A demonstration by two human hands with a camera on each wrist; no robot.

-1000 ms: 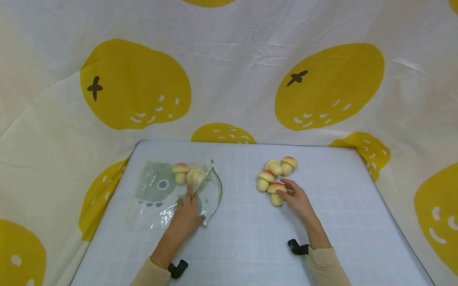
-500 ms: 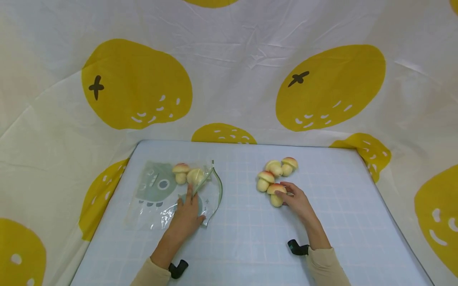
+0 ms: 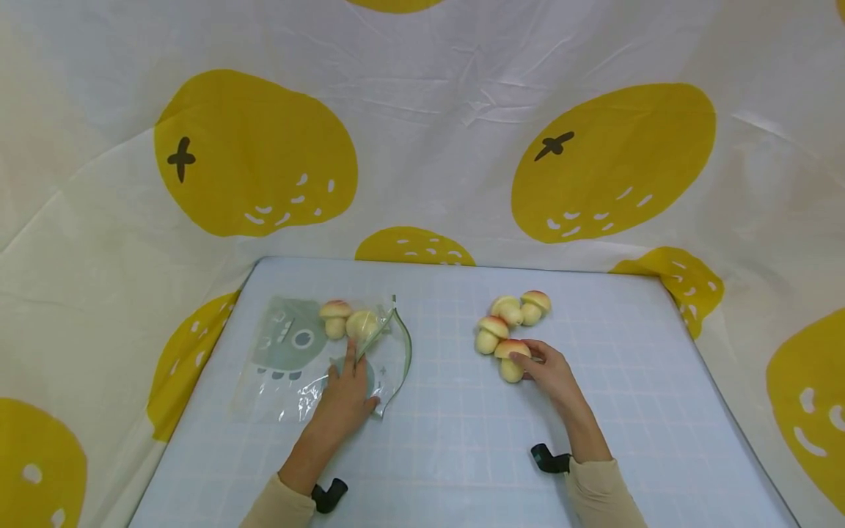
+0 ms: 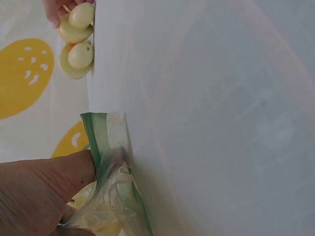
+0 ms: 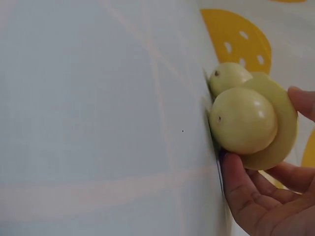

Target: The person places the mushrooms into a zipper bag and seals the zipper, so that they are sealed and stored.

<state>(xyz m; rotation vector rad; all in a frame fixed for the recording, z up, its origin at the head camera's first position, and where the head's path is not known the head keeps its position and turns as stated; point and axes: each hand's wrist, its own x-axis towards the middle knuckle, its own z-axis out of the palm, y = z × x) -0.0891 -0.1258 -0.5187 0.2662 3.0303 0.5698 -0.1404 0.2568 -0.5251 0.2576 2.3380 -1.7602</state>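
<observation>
My right hand holds a toy mushroom with a reddish cap and pale stem between thumb and fingers. In the right wrist view this mushroom stays low at the cloth, one more mushroom behind it. Flat on the left lies a clear zip bag with a grey-green printed creature and a green zip edge at its right side. Two mushrooms show in the bag, one upright, one cap-side. My left hand rests spread over the bag near its mouth, its fingers extended.
Past the held mushroom, three more stand close together: a near one, a tipped one and a far one. A pale checked cloth covers the table. Behind it hangs a white curtain with yellow fruit prints.
My right fingers have closed in slightly on the nearest mushroom, which has hardly shifted. The left hand and the bag stay in place.
</observation>
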